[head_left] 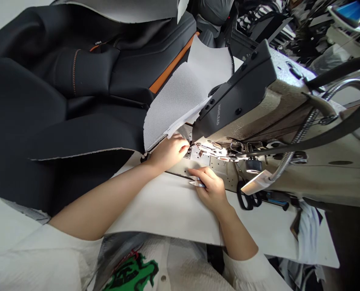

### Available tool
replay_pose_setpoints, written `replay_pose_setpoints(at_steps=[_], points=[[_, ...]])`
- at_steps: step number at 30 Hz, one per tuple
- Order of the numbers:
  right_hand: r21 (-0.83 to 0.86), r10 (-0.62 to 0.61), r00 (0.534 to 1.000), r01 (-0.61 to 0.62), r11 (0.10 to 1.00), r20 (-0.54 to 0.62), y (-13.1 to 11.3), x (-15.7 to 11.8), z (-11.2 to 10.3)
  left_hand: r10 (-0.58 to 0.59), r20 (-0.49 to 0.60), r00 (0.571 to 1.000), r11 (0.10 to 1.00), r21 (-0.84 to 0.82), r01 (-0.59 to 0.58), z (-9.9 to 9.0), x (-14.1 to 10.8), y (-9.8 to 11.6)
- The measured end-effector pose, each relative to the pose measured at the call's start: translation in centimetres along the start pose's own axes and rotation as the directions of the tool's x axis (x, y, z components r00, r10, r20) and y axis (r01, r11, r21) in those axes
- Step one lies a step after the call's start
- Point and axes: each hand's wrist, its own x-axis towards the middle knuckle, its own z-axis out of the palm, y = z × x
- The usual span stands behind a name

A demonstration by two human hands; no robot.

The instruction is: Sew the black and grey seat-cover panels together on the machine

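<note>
My left hand [169, 152] is closed in a pinch beside the needle area of a sewing machine [243, 91]; whatever its fingertips hold is too small to make out. My right hand [212, 188] is closed around small thread snips [197, 184], their pointed blades sticking out to the left above the table edge of the machine bed [222, 171]. Just behind my left hand lies a grey mesh-backed panel [175, 99]. It belongs with a large black seat cover [92, 133] with orange trim [174, 64], spread out to the left.
Black-handled scissors [246, 198] lie to the right of my right hand. A flexible metal lamp arm [301, 133] and a black cable [328, 135] hang in front of the machine head. White cloth [309, 230] lies on the right of the white table [168, 206]. Piled material fills the background.
</note>
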Motion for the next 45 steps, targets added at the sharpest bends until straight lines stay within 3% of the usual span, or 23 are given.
replay_pose_setpoints(at_steps=[8, 17, 34, 39, 42, 45], points=[[-0.045, 0.003, 1.0, -0.004, 0.999, -0.02, -0.1, 0.0, 0.2, 0.035, 0.013, 0.999, 0.997, 0.068, -0.035, 0.3, -0.1, 0.1], [-0.411, 0.095, 0.994, -0.105, 0.906, -0.045, 0.1, 1.9, 1.4, 0.048, 0.031, 0.998, 0.993, 0.106, -0.051, 0.4, -0.1, 0.0], [-0.438, 0.078, 0.995, -0.098, 0.894, -0.064, 0.3, 2.7, 1.7, 0.069, 0.037, 0.997, 0.99, 0.122, -0.074, 0.6, -0.2, -0.2], [-0.424, 0.084, 0.995, -0.101, 0.9, -0.057, 0.0, 2.5, 1.6, 0.059, -0.037, 0.998, 0.994, -0.086, -0.062, 0.0, -0.2, -0.1], [-0.402, 0.017, 1.0, -0.014, 0.916, 0.004, -0.5, 1.6, 1.4, -0.034, -0.164, 0.986, 0.962, -0.272, -0.012, -0.5, -0.6, -0.3], [-0.387, -0.038, 0.999, 0.049, 0.921, 0.037, -1.3, 0.5, 1.3, -0.101, -0.173, 0.98, 0.92, -0.391, 0.026, -1.0, -1.0, -0.4]])
